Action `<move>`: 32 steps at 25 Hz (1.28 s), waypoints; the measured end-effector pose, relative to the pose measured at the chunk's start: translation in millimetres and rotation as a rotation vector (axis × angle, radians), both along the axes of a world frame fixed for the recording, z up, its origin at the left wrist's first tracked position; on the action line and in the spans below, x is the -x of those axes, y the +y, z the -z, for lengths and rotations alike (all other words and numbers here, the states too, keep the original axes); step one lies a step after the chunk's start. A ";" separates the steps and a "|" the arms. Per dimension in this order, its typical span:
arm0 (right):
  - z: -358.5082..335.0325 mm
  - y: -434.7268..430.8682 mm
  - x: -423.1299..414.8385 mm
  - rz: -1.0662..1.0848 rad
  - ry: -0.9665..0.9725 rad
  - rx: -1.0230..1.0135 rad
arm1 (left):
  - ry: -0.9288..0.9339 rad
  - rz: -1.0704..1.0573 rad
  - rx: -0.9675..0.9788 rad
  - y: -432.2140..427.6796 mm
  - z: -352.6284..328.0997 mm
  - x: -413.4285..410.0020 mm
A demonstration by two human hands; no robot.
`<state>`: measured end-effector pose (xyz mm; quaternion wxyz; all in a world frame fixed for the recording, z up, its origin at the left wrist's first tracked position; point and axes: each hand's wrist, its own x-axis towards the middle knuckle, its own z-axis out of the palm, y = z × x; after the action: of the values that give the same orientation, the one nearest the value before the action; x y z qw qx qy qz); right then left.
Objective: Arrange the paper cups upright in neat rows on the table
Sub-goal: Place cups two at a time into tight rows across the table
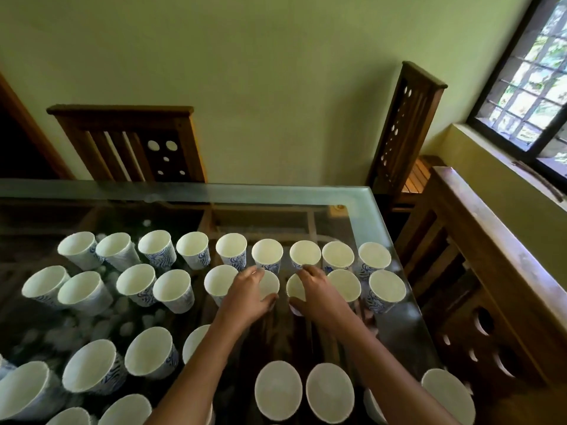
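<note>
On the glass counter (276, 194), paper cups (193, 254) stand upright in rows up to its right edge. The left hand (245, 297) grips one cup (271, 285), the right hand (319, 294) the next cup (294, 289). Wooden chairs (132, 142) line the far edge below a green wall (276, 72).

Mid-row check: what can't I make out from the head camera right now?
All head view:
- The left hand covers most of the left-held cup.
- The right hand covers most of the right-held cup.
- The left forearm hides all but a sliver of the half-hidden cup.
- The bottom edge cuts off the nearest cups.
</note>
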<state>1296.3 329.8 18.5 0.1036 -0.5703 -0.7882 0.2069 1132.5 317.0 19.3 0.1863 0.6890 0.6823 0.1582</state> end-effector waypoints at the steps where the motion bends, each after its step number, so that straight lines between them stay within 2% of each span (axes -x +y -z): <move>1: 2.1 2.4 -0.1 0.000 -0.003 0.000 | 0.008 0.006 0.001 3.7 2.0 0.3; 12: 3.4 9.2 -5.7 -0.025 0.018 0.022 | -0.008 0.007 0.002 15.2 11.1 -2.0; 21: -0.2 -28.9 -22.2 -0.036 0.027 0.060 | -0.079 0.082 0.024 -29.1 16.0 -13.1; 32: -6.0 -74.8 -36.2 -0.068 0.012 0.036 | -0.078 0.096 0.043 -68.9 17.6 -23.7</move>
<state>1332.5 255.0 24.4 0.0908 -0.5437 -0.8026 0.2280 1156.2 248.1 1.7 0.2348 0.7103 0.6438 0.1610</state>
